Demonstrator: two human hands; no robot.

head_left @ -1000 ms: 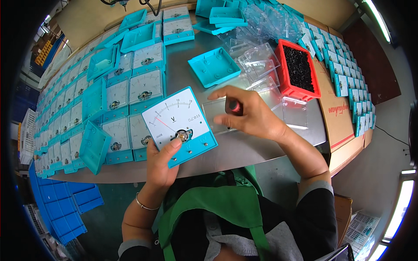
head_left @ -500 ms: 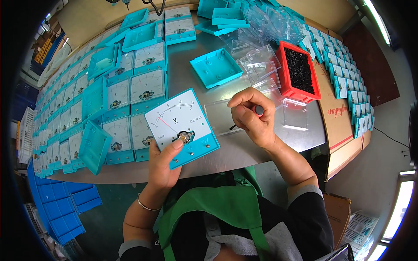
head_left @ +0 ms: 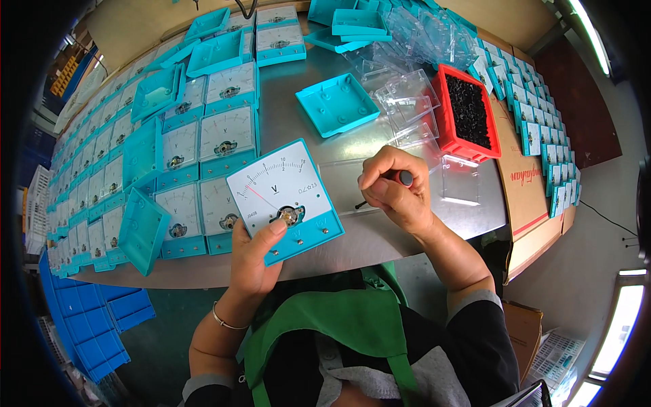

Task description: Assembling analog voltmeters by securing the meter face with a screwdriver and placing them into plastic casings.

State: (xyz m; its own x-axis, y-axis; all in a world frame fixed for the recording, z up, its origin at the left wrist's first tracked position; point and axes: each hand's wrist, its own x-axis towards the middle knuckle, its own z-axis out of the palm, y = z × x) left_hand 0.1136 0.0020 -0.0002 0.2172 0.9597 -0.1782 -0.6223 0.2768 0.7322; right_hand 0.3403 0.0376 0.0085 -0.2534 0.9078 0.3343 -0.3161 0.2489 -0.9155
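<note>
My left hand (head_left: pixel 256 254) grips a voltmeter (head_left: pixel 308 183) by its lower left corner, thumb beside the round movement opening. The meter has a white scale face, a thin red needle and a teal lower strip with small metal screws. To its right, my right hand (head_left: pixel 400 193) is closed round a screwdriver (head_left: pixel 405 178) with a dark, red-edged handle. The screwdriver's short shaft points down and left toward the meter, apart from it, with a small black piece at its tip. Behind them an open teal case (head_left: pixel 338 105) lies on the metal table (head_left: pixel 288 112).
Rows of similar meters (head_left: pixel 227 136) fill the left, with teal cases (head_left: pixel 144 230) resting on some. Clear covers (head_left: pixel 410 102) are heaped at the back right, beside a red bin (head_left: pixel 494 129) of small black parts. More meters (head_left: pixel 532 139) stand on cardboard (head_left: pixel 522 197) at far right.
Both hands keep their holds and stay nearly in place. My right hand has shifted very slightly downward with the screwdriver. The whole view has turned a little.
</note>
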